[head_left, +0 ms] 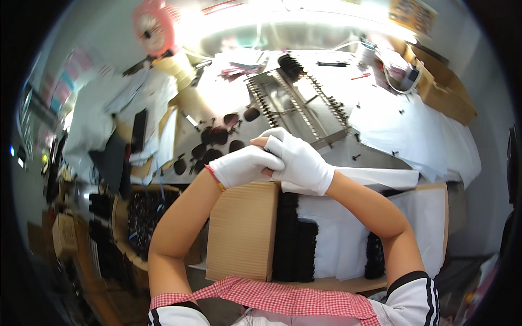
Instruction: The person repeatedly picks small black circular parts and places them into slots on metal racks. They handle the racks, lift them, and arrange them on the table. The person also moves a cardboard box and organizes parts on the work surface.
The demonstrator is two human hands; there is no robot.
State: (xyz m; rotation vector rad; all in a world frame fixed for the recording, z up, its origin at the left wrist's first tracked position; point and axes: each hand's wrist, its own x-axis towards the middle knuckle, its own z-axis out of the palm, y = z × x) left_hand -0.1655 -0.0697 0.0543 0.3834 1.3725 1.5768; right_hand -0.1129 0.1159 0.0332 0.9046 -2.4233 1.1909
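Note:
My left hand (pixel 247 165) and my right hand (pixel 299 160), both in white gloves with some fingertips bare, meet over the front edge of the worktable. The fingers of both are bent in and closed against each other; a small dark bit shows between them, too hidden to name. Just left of my left hand, several dark, rounded, flat pieces (pixel 218 136) lie scattered on the metal tabletop. Beyond my right hand stands a metal rack (pixel 296 103) with rows of small dark pieces along its bars. A cluster of black pieces (pixel 291 66) sits at its far end.
Below my hands is an open cardboard box (pixel 242 231) with black rows (pixel 293 236) and white sheets. A round container (pixel 144 223) of dark pieces stands left. White paper (pixel 397 127) with small black bits covers the right tabletop. A pink fan (pixel 155 30) stands back left, a carton (pixel 443 81) right.

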